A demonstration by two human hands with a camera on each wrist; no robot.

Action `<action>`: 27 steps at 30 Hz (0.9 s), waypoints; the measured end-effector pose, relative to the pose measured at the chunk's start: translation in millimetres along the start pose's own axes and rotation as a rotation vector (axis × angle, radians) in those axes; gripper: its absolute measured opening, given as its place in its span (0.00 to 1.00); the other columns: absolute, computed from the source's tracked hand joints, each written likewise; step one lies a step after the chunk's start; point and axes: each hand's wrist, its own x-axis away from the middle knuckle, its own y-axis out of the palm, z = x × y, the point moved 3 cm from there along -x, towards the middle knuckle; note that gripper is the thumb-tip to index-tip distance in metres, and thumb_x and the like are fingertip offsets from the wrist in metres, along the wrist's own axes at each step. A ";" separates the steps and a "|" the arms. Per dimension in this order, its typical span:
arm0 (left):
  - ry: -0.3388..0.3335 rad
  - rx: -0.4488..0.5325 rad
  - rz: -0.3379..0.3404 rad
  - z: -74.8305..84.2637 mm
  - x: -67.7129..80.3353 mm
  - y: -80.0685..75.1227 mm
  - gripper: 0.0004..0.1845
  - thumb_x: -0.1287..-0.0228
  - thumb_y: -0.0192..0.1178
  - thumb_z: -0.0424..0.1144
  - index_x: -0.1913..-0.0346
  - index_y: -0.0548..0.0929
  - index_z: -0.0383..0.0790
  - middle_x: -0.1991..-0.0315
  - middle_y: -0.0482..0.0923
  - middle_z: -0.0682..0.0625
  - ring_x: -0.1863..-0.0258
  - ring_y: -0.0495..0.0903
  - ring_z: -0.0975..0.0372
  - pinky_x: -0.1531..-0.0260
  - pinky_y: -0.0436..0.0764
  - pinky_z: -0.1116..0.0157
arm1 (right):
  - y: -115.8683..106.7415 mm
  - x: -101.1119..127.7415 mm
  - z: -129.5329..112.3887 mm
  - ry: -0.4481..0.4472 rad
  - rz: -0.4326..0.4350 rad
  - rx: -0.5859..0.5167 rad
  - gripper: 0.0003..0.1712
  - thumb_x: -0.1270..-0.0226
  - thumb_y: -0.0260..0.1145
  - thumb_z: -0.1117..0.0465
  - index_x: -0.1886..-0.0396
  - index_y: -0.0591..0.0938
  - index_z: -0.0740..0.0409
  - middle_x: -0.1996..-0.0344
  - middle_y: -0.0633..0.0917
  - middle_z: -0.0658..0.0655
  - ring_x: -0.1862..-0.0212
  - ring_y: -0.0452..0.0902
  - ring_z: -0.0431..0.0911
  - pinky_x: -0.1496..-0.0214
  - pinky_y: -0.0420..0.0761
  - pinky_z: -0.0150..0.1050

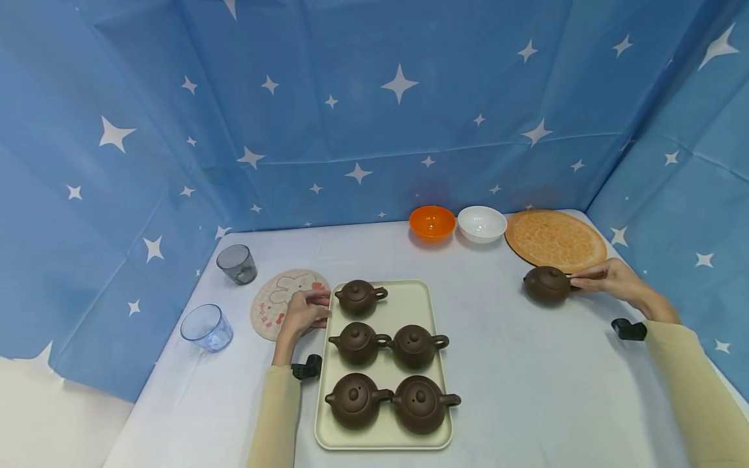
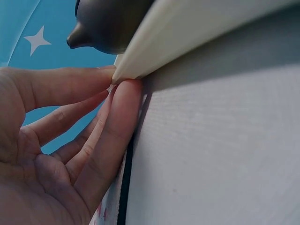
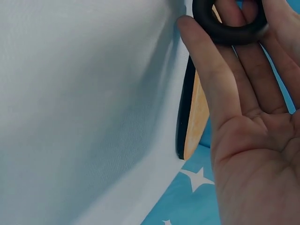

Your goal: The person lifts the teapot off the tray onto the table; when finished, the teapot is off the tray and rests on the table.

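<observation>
with our right hand [image 1: 610,279], we clamp the fingers [image 3: 213,75] on the handle [image 3: 232,35] of a brown teapot [image 1: 546,286], right of the head frame. with our left hand [image 1: 301,314], we pinch the cream tray [image 1: 406,302], lower centre.

the left arm [image 1: 276,416] and right arm [image 1: 687,390] reach forward, well apart; the left hand [image 1: 301,313] and right hand [image 1: 611,281] both hold pinch grips.

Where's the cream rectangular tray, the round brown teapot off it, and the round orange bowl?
Cream rectangular tray [image 1: 409,301]: head view, bare upper-right floor.
Round brown teapot [image 1: 545,291]: head view, its body.
Round orange bowl [image 1: 432,224]: head view, its inside.
</observation>
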 end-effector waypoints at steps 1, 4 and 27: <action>0.002 -0.002 -0.003 3.4 2.4 0.4 0.27 0.50 0.58 0.19 0.42 0.76 0.25 0.53 0.76 0.29 0.72 0.81 0.59 0.70 0.87 0.57 | 0.2 0.1 -0.3 0.011 0.004 0.015 0.15 0.35 0.65 0.63 0.55 0.84 0.73 0.66 0.87 0.40 0.64 0.85 0.37 0.62 0.82 0.26; 0.005 -0.007 -0.007 12.0 9.4 2.0 0.26 0.49 0.57 0.19 0.42 0.76 0.24 0.53 0.75 0.28 0.72 0.81 0.59 0.68 0.87 0.55 | -0.5 0.6 -0.1 0.036 0.021 0.057 0.18 0.36 0.67 0.61 0.54 0.83 0.74 0.67 0.88 0.42 0.64 0.84 0.35 0.62 0.81 0.25; 0.009 -0.003 -0.002 15.2 13.6 1.9 0.26 0.49 0.58 0.19 0.42 0.76 0.25 0.53 0.75 0.28 0.72 0.81 0.59 0.70 0.87 0.57 | 99.3 -64.2 -129.5 -0.140 0.031 0.132 0.21 0.36 0.67 0.53 0.52 0.85 0.66 0.58 0.87 0.62 0.57 0.83 0.45 0.51 0.83 0.44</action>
